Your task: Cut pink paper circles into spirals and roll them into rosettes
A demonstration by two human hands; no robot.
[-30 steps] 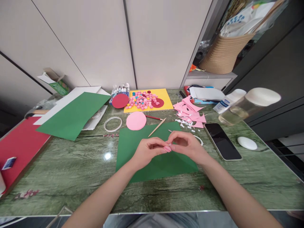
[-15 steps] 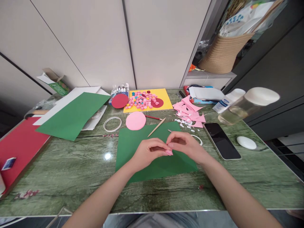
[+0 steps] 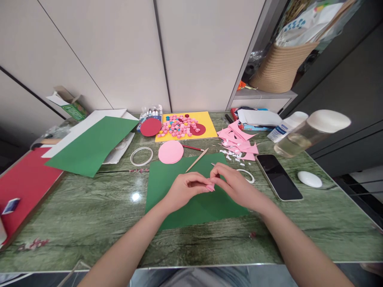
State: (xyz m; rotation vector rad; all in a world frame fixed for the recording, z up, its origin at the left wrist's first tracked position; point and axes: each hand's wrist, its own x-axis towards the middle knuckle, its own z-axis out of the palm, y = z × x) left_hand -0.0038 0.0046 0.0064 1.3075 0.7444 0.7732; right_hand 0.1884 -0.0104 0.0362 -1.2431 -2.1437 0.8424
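Both hands, left point(image 3: 186, 192) and right point(image 3: 232, 184), pinch one small pink paper piece point(image 3: 210, 187) above one green sheet point(image 3: 191, 199).

Black-screened phone point(image 3: 279, 177), white mouse point(image 3: 310, 179), apparently, woven basket point(image 3: 271, 68), clear lidded bottle point(image 3: 295, 139)

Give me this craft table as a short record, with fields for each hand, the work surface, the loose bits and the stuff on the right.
left hand: fingers pinching small pink piece; hand
right hand: fingertips at the same piece
work surface: green sheet on table
loose bits: pink paper scraps, small white scraps
on yellow sheet: many small pink pieces, a few other colours
right side: phone, white mouse
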